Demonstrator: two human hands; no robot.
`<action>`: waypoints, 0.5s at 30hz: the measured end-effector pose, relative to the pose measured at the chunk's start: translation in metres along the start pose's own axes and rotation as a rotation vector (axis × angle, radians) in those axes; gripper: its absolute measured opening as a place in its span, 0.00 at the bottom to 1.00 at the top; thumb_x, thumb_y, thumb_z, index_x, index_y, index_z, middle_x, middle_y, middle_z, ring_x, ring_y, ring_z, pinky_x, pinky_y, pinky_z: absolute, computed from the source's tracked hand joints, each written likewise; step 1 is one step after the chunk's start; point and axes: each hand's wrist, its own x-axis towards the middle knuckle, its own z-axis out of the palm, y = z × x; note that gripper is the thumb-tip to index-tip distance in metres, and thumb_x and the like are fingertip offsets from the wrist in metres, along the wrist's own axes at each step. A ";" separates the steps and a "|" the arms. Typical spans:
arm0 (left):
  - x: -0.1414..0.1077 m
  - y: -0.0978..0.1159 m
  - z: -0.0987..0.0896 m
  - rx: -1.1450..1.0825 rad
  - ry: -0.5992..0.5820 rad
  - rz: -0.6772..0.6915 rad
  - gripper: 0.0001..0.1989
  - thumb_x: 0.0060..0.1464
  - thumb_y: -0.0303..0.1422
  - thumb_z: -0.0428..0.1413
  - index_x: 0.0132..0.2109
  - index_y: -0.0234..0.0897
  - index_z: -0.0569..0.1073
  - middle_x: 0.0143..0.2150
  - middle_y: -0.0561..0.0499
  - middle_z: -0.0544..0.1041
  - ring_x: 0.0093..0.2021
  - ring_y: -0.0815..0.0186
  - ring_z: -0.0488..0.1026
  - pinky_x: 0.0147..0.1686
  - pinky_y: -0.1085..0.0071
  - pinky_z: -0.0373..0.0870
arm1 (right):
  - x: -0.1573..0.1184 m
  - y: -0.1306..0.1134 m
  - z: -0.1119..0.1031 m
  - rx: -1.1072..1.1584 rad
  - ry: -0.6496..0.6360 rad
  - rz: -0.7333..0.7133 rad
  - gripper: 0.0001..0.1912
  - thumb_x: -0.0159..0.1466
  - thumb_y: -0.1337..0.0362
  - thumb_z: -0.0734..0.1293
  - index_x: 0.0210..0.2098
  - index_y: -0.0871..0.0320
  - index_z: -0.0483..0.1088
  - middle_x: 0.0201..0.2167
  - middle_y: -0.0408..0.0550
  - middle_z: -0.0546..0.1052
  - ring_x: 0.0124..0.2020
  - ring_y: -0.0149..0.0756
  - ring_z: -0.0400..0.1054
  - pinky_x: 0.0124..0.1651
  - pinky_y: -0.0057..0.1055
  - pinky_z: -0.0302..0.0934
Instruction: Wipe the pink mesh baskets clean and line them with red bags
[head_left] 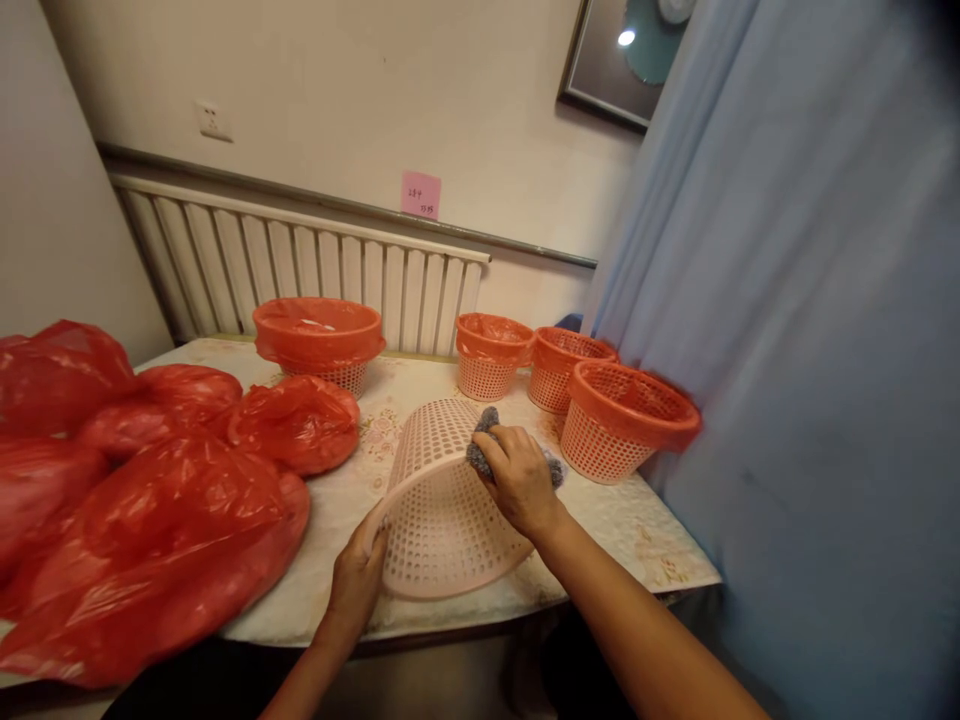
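Facing the tabletop (652,560)'s near edge, the pale basket (450,545) slants between left hand (358,578), fingers closed on its rim, and right hand (523,482), clenching grey cloth (480,458).

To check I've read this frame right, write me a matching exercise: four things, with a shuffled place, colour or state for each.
1. gray cloth
2. pink note
3. curtain
4. unlined basket

A. light blue
B. tipped, held at its edge by the left hand
C. gripped in the right hand
D. on the wall, above the radiator

Pairs: 1-C, 2-D, 3-A, 4-B
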 end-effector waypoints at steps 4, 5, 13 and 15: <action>-0.001 -0.003 0.001 0.003 0.002 0.004 0.24 0.57 0.39 0.47 0.59 0.37 0.69 0.56 0.47 0.76 0.56 0.57 0.71 0.59 0.60 0.64 | -0.016 0.012 0.008 0.055 0.094 0.096 0.18 0.64 0.61 0.64 0.53 0.56 0.65 0.46 0.55 0.70 0.46 0.46 0.62 0.47 0.42 0.59; -0.001 -0.003 0.000 0.002 -0.005 0.003 0.25 0.57 0.39 0.47 0.59 0.37 0.69 0.56 0.47 0.75 0.57 0.57 0.71 0.59 0.60 0.64 | -0.020 0.015 0.011 0.070 0.122 0.122 0.17 0.65 0.61 0.64 0.53 0.56 0.65 0.46 0.55 0.70 0.46 0.46 0.62 0.47 0.43 0.59; -0.002 -0.004 0.001 0.002 0.000 0.023 0.24 0.57 0.39 0.47 0.59 0.37 0.69 0.56 0.47 0.76 0.56 0.57 0.71 0.59 0.60 0.64 | -0.057 0.033 0.038 0.168 0.362 0.366 0.15 0.66 0.61 0.62 0.51 0.57 0.64 0.44 0.54 0.71 0.49 0.45 0.63 0.51 0.45 0.61; -0.002 -0.004 0.001 0.013 0.010 0.027 0.24 0.57 0.39 0.47 0.59 0.38 0.69 0.55 0.47 0.76 0.56 0.57 0.72 0.58 0.60 0.65 | -0.067 0.035 0.047 0.179 0.410 0.457 0.16 0.66 0.59 0.62 0.51 0.57 0.65 0.44 0.54 0.71 0.49 0.45 0.63 0.51 0.45 0.61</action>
